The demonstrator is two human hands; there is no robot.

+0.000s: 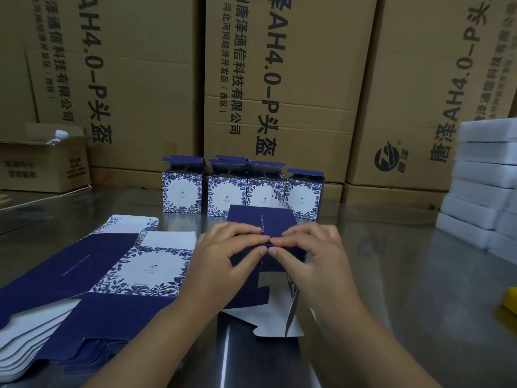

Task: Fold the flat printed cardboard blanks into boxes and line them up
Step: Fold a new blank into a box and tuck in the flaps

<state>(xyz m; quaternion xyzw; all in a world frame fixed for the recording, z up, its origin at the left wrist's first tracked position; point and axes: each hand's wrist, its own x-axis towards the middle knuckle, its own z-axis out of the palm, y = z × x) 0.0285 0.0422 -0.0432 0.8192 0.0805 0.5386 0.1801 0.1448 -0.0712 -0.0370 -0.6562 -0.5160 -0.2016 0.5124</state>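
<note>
A half-formed box [260, 219], dark blue, is held at mid-table on the steel table [419, 261], just in front of the finished row. It is gripped by the left hand [223, 247] and the right hand [313, 253]. The fingers of both are curled over its near top edge, with fingertips almost meeting at the centre. Its near flaps are seen hanging open, white inside. Four folded boxes [226, 196] are lined up behind it, upright with top flaps raised, the leftmost set slightly apart. A stack of flat blanks [112, 264] is fanned out just beside the left hand. Large brown cartons [279, 79] are stacked behind the table. A white pile [481, 186] is noted at right, and a yellow object [509, 301] is cut off by the right edge.
</note>
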